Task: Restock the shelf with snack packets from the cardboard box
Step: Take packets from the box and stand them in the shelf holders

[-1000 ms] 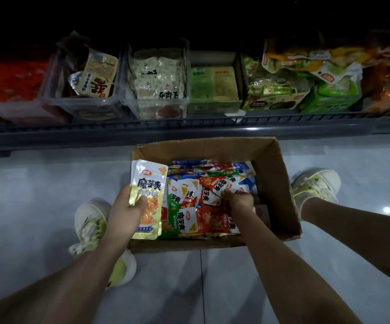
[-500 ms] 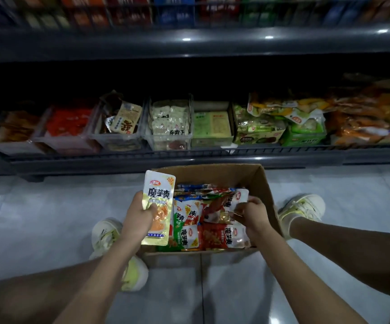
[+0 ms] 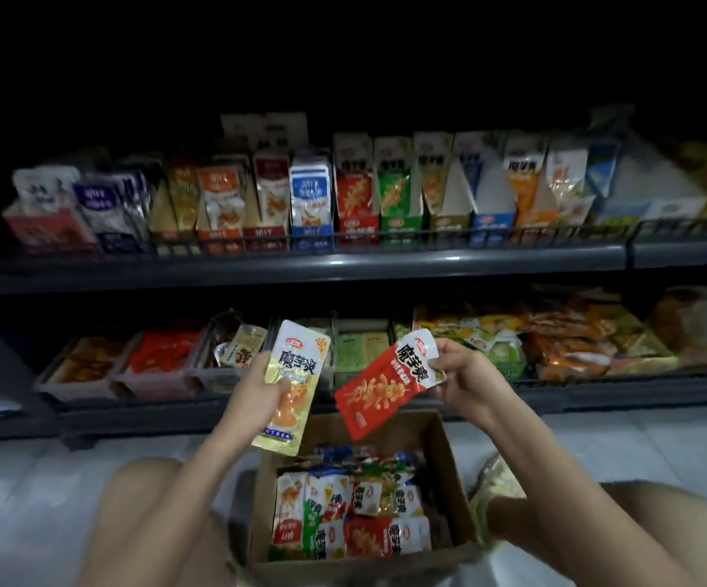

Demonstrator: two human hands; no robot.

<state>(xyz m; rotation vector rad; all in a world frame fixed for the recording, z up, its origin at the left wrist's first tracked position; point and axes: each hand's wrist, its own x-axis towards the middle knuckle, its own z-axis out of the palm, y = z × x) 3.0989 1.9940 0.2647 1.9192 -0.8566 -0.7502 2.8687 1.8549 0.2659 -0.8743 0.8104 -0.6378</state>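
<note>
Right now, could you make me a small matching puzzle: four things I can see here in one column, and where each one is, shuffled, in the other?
Things:
1. yellow snack packet
2. red snack packet
3. cardboard box
4. blue-and-white packets

Places:
A. on the floor
B. pinched in the right hand
C. standing on the upper shelf
D. gripped in the left hand

Pairs: 1-D, 2-B, 3-A, 4-C.

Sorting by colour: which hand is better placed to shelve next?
Right, likely: the right hand holds a red packet below the red box; the left hand holds a yellow packet below a blue box.
</note>
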